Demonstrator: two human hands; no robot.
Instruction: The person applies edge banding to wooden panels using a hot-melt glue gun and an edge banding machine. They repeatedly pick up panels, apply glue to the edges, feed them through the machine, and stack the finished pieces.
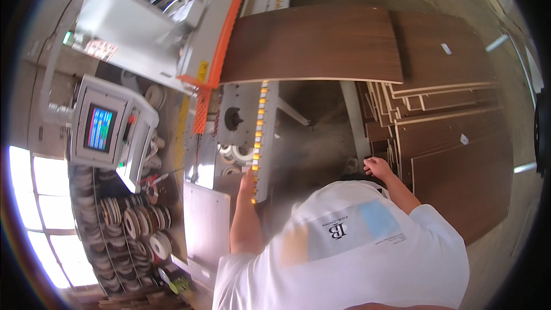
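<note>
My left hand [248, 179] is beside the rail with yellow rollers [260, 132], close to its near end. Whether it touches the rail is unclear, and its fingers are mostly hidden. To the right, my right hand [376, 167] is held in front of my body with curled fingers; anything inside them is hidden. It is near a grey support leg [356, 120] and the stacked panels. Ahead of both hands, a long brown panel [310, 46] lies across the rail. Its left side meets the orange-edged machine beam [221, 51]. Neither hand touches this panel.
Stacked brown panels [459, 132] stand along the right. At left is a control console [109, 129] with a lit screen. Shelves of edge-band rolls [138, 221] are below it. A pale cabinet panel [206, 218] stands left of my left forearm.
</note>
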